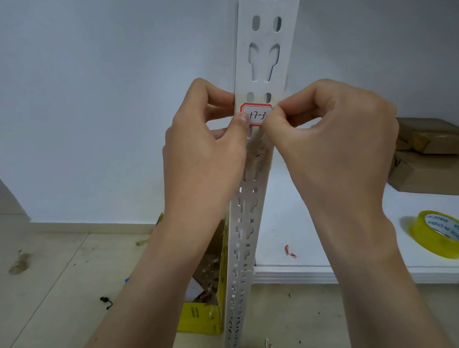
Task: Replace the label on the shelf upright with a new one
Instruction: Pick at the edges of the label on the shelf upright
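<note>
A white slotted shelf upright (265, 51) runs up the middle of the view. A red-bordered white label (255, 112) marked "17-3" lies on its face under a strip of clear tape. My left hand (205, 151) presses its thumb on the label's lower left corner, with the forefinger curled round the upright's left edge. My right hand (329, 141) pinches the tape and the label's right edge against the upright. Torn residue shows on the upright just below the label.
A roll of yellowish clear tape (441, 233) lies on the white shelf board (350, 266) at right, with red label scraps (289, 251) near it. Brown cardboard packages (431, 153) sit further back. A yellow box (204, 304) of scraps stands on the floor left of the upright.
</note>
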`<state>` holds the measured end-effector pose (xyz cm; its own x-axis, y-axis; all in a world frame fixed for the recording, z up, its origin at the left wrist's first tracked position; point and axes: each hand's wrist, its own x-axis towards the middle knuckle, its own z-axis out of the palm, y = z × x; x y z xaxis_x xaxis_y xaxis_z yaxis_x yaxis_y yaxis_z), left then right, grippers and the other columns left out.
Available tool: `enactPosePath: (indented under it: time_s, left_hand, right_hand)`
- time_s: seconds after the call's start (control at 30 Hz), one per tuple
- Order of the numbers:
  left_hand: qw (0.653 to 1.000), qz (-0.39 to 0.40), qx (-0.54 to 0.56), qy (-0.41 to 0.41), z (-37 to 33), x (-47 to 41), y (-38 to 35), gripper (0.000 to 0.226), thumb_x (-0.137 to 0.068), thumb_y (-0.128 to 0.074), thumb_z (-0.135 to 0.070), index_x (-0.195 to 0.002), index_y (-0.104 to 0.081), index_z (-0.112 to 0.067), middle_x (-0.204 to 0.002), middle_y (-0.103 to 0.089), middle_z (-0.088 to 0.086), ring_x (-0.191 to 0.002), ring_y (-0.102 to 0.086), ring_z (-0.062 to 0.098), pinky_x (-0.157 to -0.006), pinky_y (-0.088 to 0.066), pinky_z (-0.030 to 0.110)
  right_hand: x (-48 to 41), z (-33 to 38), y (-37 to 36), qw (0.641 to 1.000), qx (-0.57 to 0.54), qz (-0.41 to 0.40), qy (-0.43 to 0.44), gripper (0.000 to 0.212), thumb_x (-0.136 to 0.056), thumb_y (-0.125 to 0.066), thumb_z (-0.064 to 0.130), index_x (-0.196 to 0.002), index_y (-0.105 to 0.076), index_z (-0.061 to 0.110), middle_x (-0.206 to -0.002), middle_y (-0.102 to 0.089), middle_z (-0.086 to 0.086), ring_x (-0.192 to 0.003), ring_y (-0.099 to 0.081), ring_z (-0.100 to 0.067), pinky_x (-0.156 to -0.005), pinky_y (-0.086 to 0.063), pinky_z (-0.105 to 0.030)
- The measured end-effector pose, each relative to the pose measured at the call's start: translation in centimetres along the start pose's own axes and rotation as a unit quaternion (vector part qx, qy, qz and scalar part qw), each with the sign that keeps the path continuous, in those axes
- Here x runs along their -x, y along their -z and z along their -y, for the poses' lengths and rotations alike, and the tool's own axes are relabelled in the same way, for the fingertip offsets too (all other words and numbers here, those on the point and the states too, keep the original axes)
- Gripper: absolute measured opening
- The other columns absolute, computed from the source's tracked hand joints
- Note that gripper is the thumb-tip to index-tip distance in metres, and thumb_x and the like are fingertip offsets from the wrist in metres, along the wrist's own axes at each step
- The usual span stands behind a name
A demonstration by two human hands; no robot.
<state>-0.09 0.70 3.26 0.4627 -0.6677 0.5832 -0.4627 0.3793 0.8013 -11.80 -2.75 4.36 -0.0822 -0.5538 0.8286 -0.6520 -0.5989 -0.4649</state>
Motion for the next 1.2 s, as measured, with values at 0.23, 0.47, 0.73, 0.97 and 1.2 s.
enactPosePath:
  time_s: [0.23,0.47,0.73,0.97,1.2]
  left_hand:
    - [1.000,-0.001,-0.003,0.002,-0.3,0.0,0.0,0.023,-0.098,-0.070,-0.028,-0.089,-0.050,-0.036,-0.109,-0.075,-0.017,-0.093,-0.073,-0.003,-0.078,-0.063,0.032]
    - [1.000,-0.003,0.001,0.003,-0.1,-0.1,0.1,0.020,-0.097,-0.071,-0.027,-0.092,-0.052,-0.034,-0.109,-0.074,-0.017,-0.094,-0.070,-0.006,-0.078,-0.062,0.030]
    - [1.000,0.000,0.002,0.001,0.1,-0.2,0.1,0.017,-0.097,-0.072,-0.029,-0.098,-0.055,-0.029,-0.110,-0.074,-0.016,-0.097,-0.069,-0.007,-0.080,-0.061,0.021]
    - [1.000,0.000,0.008,0.003,0.3,-0.3,0.1,0.015,-0.097,-0.072,-0.029,-0.099,-0.056,-0.029,-0.111,-0.074,-0.017,-0.096,-0.068,-0.011,-0.071,-0.055,0.006]
    - [1.000,-0.003,0.008,0.003,0.3,-0.3,0.1,0.015,-0.097,-0.072,-0.027,-0.099,-0.057,-0.028,-0.109,-0.073,-0.017,-0.096,-0.067,-0.012,-0.073,-0.056,0.010]
  right_hand:
    - [0.4,-0.6,0.6,0.999,0.019,-0.008,0.025,0.015,-0.089,-0.069,0.043,-0.088,-0.081,0.033,-0.079,-0.078,0.012,-0.068,-0.069,-0.021,-0.067,-0.056,-0.037]
    - [0.3,-0.3,0.4,0.999,0.028,-0.007,0.045,0.013,-0.091,-0.073,0.037,-0.087,-0.082,0.029,-0.079,-0.078,0.010,-0.064,-0.067,-0.015,-0.058,-0.049,-0.025]
    - [-0.3,0.7,0.3,0.997,0.070,0.042,-0.006,0.017,-0.094,-0.070,0.043,-0.090,-0.079,0.030,-0.085,-0.076,0.009,-0.077,-0.069,-0.016,-0.069,-0.051,-0.027]
    - [-0.5,1.1,0.1,0.996,0.072,0.048,-0.032,0.018,-0.091,-0.069,0.047,-0.091,-0.078,0.031,-0.088,-0.075,0.009,-0.084,-0.069,-0.021,-0.077,-0.060,-0.040]
    - [-0.7,1.3,0.0,0.995,0.077,0.046,-0.037,0.019,-0.090,-0.068,0.049,-0.091,-0.075,0.032,-0.086,-0.074,0.010,-0.083,-0.070,-0.017,-0.077,-0.060,-0.036]
